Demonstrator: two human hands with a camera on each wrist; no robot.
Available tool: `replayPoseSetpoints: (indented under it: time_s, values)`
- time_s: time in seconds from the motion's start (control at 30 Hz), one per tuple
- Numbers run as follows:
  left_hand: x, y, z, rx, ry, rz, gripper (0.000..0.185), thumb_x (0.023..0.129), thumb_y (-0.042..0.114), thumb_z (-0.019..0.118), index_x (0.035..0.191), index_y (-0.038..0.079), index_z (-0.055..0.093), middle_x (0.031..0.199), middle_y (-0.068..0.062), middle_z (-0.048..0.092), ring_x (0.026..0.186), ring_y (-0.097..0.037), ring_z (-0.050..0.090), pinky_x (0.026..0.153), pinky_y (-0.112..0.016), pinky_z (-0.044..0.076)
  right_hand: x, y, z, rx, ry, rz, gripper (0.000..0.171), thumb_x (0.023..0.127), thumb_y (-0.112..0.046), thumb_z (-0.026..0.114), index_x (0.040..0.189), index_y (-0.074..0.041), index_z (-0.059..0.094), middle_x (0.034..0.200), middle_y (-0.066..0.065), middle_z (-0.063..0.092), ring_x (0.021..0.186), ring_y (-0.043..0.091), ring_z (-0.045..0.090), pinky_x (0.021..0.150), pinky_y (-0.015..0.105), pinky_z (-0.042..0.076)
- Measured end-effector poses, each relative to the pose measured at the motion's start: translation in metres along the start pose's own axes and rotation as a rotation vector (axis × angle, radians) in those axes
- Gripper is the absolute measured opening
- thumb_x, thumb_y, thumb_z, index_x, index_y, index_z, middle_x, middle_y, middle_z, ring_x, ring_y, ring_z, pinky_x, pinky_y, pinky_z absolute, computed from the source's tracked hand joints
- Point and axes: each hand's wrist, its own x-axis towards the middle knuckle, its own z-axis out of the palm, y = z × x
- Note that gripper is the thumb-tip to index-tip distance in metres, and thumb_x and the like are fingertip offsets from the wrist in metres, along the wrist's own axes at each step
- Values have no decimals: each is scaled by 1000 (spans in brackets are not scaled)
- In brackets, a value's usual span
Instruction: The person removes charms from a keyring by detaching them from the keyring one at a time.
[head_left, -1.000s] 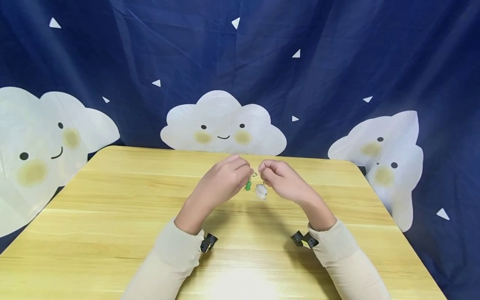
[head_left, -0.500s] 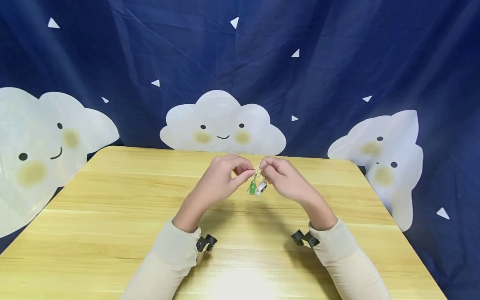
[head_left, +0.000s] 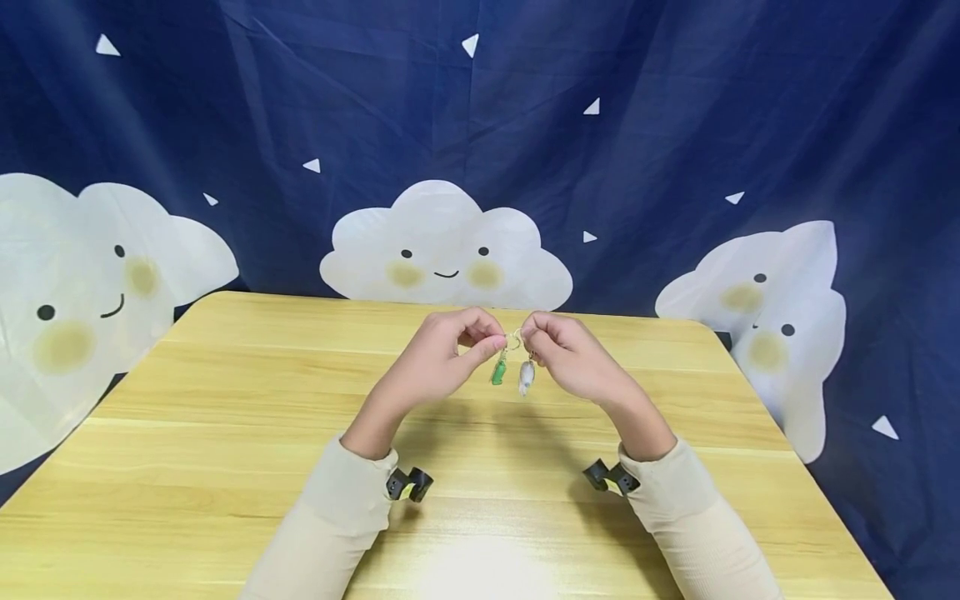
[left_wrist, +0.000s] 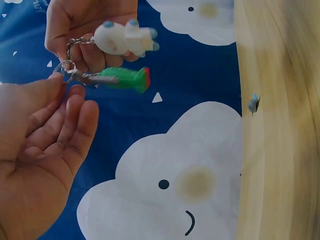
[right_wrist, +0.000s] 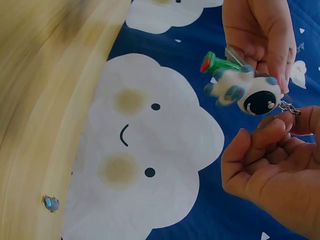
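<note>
My left hand (head_left: 442, 354) pinches a thin metal key ring (left_wrist: 66, 71) between thumb and fingers, its other fingers loosely bent. From the ring hangs a green charm (left_wrist: 127, 79) with a red end and a flat greyish strip alongside. Opposite, my right hand (head_left: 573, 358) pinches the short chain (right_wrist: 287, 106) of a white figurine (right_wrist: 232, 87) with a dark oval face and blue patches. Both pendants dangle between the hands above the table. The head view shows the ring (head_left: 513, 340) spanning the gap; how ring and chain join is too small to tell.
Beneath the hands lies a light wooden table (head_left: 480, 450). A small bluish-grey object (left_wrist: 253, 103) sits near its far edge in the wrist views. Behind it hangs a dark blue curtain (head_left: 525, 108) with white clouds.
The left hand has turned, showing its thumb pinching the ring. The pendants swung close together, then apart again, and the white figurine has rotated. The right hand has barely moved.
</note>
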Motion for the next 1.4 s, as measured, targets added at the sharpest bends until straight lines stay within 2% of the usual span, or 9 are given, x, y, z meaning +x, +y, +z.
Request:
replayPoseSetpoints:
  time_s: [0.13, 0.27, 0.53, 0.73, 0.87, 0.93, 1.03, 1.23, 1.4]
  values:
    - [1, -1, 1, -7, 54, 34, 5, 100, 14, 68, 99, 9, 69, 88, -1, 72, 82, -10, 64, 79, -28, 57, 0, 0, 0, -3, -1, -7, 25, 103, -4, 41, 84, -6, 57, 67, 3, 43, 60, 16, 38, 54, 27, 32]
    - [2, 0, 2, 47, 93, 133, 4, 99, 9, 69, 98, 5, 69, 87, -3, 73, 80, -13, 66, 78, -28, 58, 0, 0, 0, -9, -2, -5, 26, 103, -5, 40, 82, -7, 55, 66, 3, 43, 58, 16, 38, 53, 26, 33]
    - [1, 1, 0, 173, 81, 275, 6, 97, 5, 70, 91, 5, 69, 82, -1, 67, 74, -11, 59, 67, -28, 52, 0, 1, 1, -4, -20, 5, 26, 101, -3, 40, 81, -6, 55, 66, 2, 42, 56, 13, 34, 52, 25, 28]
    - [0, 8, 0, 418, 45, 386, 9, 96, -2, 68, 90, 5, 68, 88, -3, 70, 84, -19, 64, 76, -30, 55, 1, 2, 3, -3, -20, 45, 27, 102, -6, 41, 80, -1, 55, 63, 1, 40, 53, 13, 31, 50, 25, 27]
    - [-3, 17, 3, 653, -3, 383, 14, 92, -9, 67, 90, 5, 67, 89, -5, 70, 89, -22, 64, 79, -27, 55, 2, 3, 6, -26, 1, 93, 29, 104, -9, 43, 78, -3, 55, 62, 0, 40, 50, 13, 30, 48, 25, 26]
    - [-3, 19, 5, 714, -27, 363, 16, 91, -11, 65, 88, 5, 65, 87, -5, 68, 85, -21, 62, 75, -26, 54, 3, 4, 7, -37, 7, 107, 30, 104, -9, 42, 75, -6, 53, 61, -1, 40, 49, 14, 30, 48, 25, 25]
    - [-2, 18, 8, 670, -52, 301, 13, 96, -6, 65, 89, 5, 64, 84, -4, 66, 82, -20, 59, 72, -27, 52, 4, 5, 8, -42, 11, 119, 31, 104, -9, 42, 74, -7, 51, 60, -1, 39, 49, 14, 30, 47, 25, 25]
    - [2, 6, 12, 367, -80, 108, 8, 101, 11, 66, 95, 5, 69, 85, 0, 67, 76, -14, 58, 70, -28, 53, 3, 4, 7, -39, 13, 146, 30, 104, -11, 42, 76, -6, 53, 61, 0, 40, 49, 15, 31, 47, 25, 25]
    - [3, -4, 14, 198, -136, 16, 11, 101, 16, 67, 98, 8, 73, 79, 6, 67, 70, -6, 59, 66, -24, 53, 2, 3, 4, -52, 14, 156, 30, 104, -13, 42, 77, -7, 53, 60, -1, 38, 50, 15, 30, 47, 25, 25]
